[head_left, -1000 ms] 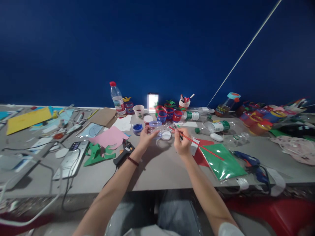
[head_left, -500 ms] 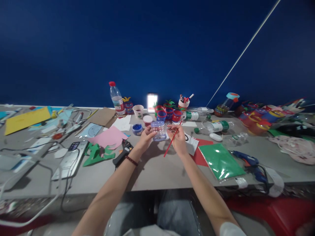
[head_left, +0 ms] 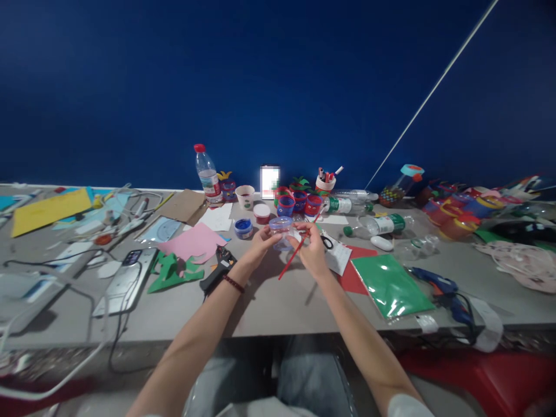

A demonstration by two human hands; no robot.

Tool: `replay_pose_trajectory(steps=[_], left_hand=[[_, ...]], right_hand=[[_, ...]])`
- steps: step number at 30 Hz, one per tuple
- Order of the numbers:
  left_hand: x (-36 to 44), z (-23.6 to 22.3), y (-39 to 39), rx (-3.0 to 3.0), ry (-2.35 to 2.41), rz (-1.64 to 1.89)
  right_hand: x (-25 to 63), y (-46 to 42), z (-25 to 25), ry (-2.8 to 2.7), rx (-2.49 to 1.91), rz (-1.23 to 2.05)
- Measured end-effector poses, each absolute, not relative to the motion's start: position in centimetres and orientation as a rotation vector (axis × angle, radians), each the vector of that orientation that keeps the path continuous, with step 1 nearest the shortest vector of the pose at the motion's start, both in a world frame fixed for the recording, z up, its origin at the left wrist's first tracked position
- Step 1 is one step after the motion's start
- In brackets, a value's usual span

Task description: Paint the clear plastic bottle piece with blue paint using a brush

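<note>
Head view: left hand (head_left: 260,244) pinching clear cup (head_left: 281,231), right hand (head_left: 313,250) gripping red paintbrush (head_left: 296,251); thin cup could buckle, smearing paint.

Two hands show, the left hand (head_left: 263,244) and the right hand (head_left: 313,250), with one clear plastic cup (head_left: 281,231) and one red paintbrush (head_left: 293,257) between them. One upright water bottle (head_left: 207,174) stands at eleven o'clock of the cup; three bottles lie on their sides toward two o'clock (head_left: 347,204). One blue paint pot (head_left: 243,227) sits at nine o'clock, one blue glue gun (head_left: 436,283) at four, one green sheet (head_left: 388,284) beside it.
</note>
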State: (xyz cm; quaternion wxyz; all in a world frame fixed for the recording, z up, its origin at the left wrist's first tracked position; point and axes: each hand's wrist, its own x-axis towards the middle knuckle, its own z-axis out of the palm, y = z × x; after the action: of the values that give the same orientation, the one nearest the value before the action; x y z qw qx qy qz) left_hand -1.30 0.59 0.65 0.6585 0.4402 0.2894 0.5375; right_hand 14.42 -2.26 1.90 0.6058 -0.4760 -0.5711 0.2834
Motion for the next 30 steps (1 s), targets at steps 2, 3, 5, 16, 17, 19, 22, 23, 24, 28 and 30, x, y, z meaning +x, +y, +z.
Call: replay_pose_trajectory(steps=[2, 3, 5, 16, 17, 19, 22, 23, 24, 28, 30], left_hand=[[-1.3, 0.7, 0.6, 0.989, 0.654, 1.221], [-1.3, 0.7, 0.6, 0.984, 0.657, 1.225], [-1.2, 0.6, 0.8, 0.975, 0.671, 1.235], [-1.4, 0.4, 1.4, 0.913, 0.886, 1.324], [-1.4, 0.5, 1.4, 0.917, 0.902, 1.32], [-1.4, 0.7, 1.3, 0.914, 0.923, 1.316], [-1.4, 1.1, 1.2, 0.896, 0.93, 1.32], [-1.4, 1.1, 1.2, 0.894, 0.931, 1.327], [-1.4, 1.2, 1.2, 0.896, 0.936, 1.335], [-1.4, 0.8, 1.4, 0.916, 0.962, 1.349], [-1.5, 0.6, 1.5, 0.929, 0.965, 1.347]], right_hand=[[14.6, -2.5, 2.1, -1.343, -1.056, 0.575], [14.7, -2.6, 2.2, -1.342, -1.016, 0.554], [14.9, -2.7, 2.2, -1.315, -0.929, 0.546], [15.6, -1.4, 1.9, -1.028, -0.754, 0.858], [15.7, -1.3, 1.9, -1.002, -0.759, 0.883], [15.8, -1.1, 1.9, -0.958, -0.764, 0.918], [15.7, -1.0, 1.9, -0.925, -0.782, 0.938], [15.7, -1.0, 2.0, -0.919, -0.791, 0.938], [15.7, -1.0, 2.0, -0.915, -0.797, 0.937], [15.7, -0.9, 2.2, -0.904, -0.819, 0.938], [15.7, -0.9, 2.2, -0.923, -0.841, 0.928]])
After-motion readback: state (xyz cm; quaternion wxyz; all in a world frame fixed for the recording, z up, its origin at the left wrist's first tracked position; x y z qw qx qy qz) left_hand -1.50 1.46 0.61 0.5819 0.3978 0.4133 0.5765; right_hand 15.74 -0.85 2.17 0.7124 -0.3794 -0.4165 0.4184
